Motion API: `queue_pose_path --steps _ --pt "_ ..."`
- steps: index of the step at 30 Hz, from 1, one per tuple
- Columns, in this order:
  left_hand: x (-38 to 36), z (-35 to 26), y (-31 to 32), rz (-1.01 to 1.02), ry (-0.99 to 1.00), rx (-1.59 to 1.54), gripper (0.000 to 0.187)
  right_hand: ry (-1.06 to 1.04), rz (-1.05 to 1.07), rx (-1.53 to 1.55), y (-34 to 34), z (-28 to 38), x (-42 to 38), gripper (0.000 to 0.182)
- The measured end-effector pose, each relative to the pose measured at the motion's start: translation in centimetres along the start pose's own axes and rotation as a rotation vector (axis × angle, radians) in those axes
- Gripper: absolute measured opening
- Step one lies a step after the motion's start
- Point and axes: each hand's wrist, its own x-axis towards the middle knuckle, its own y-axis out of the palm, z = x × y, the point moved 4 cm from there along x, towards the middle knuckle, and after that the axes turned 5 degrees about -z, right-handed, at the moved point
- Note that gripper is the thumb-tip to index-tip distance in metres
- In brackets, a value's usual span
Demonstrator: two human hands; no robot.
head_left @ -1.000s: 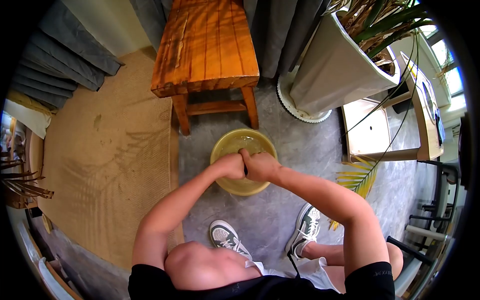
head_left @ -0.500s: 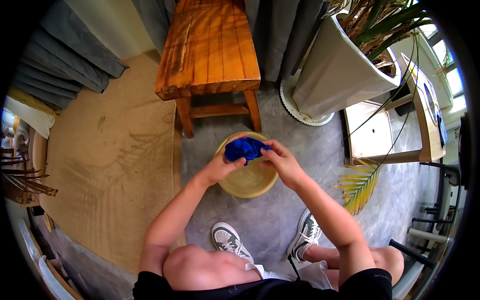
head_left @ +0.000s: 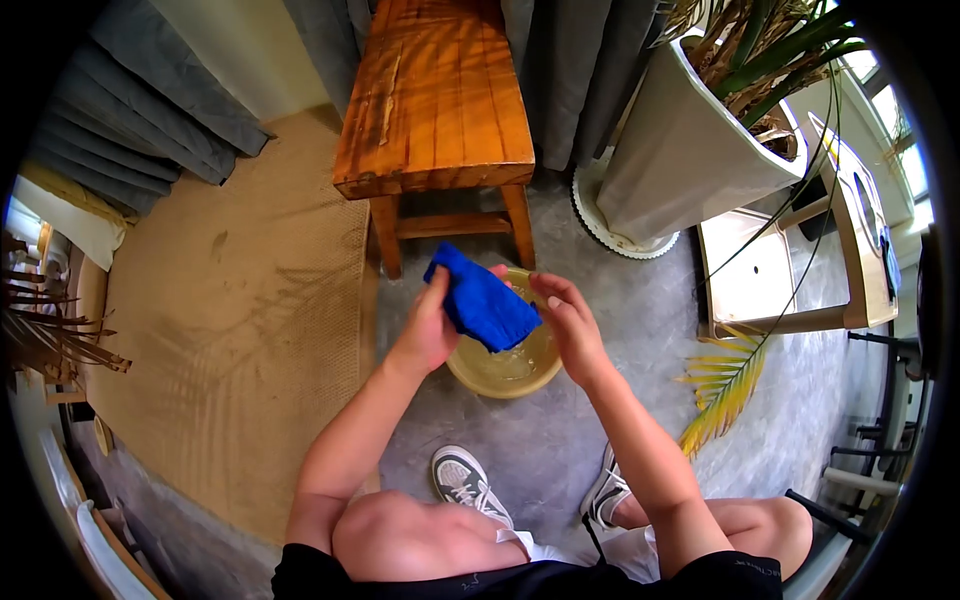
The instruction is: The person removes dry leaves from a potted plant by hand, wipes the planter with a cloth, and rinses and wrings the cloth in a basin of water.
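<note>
A dark blue cloth (head_left: 485, 305) is partly spread out, with one corner pointing up and away to the left. My left hand (head_left: 430, 325) grips its left side, thumb on top and some fingers hidden beneath. Just off the cloth's right edge, my right hand (head_left: 572, 325) is open with its fingers bent and apart. Below both hands a yellowish round basin (head_left: 503, 388) stands on the floor with water in it, and the cloth covers part of its left side from view.
Beyond the basin stands a wooden bench (head_left: 440, 120). A tall white planter (head_left: 695, 150) on a round base is at the back right, beside a beige plastic frame (head_left: 780, 322). A yellow-green palm frond (head_left: 722, 390) hangs at right. A tan woven mat (head_left: 240, 330) covers the left floor.
The bunched cloth has opened out into a flatter piece and hangs tilted from my left hand. My right hand has let go of its right end. The view has shifted slightly.
</note>
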Motion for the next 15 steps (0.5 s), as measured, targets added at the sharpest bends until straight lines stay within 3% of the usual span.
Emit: queue_pose_path --steps 2,4,6,8,9,14,15 --pt "0.3 0.2 -0.7 -0.235 0.144 0.481 0.041 -0.094 -0.002 -0.172 2.3 2.6 -1.4 0.051" --pt "0.0 0.8 -0.4 -0.317 0.219 0.754 0.033 -0.384 0.065 -0.568 4.3 3.4 -2.5 0.063" --pt "0.0 1.1 0.6 -0.263 0.134 0.685 0.030 -0.321 -0.031 -0.534 4.5 2.6 -2.2 0.071" --pt "0.3 0.8 -0.1 -0.217 0.124 0.676 0.030 0.027 -0.089 -0.183 3.6 1.4 -1.2 0.072" --pt "0.2 0.5 -0.3 -0.179 0.114 0.667 0.031 0.094 -0.086 -0.056 3.2 1.8 -0.6 0.068" --pt "-0.2 0.1 -1.9 -0.172 -0.042 0.215 0.033 0.163 -0.034 0.075 2.6 1.6 -0.9 0.065" --pt "-0.3 0.2 -1.4 -0.140 -0.054 0.276 0.032 0.000 -0.046 -0.101 1.8 0.5 -0.3 0.065"
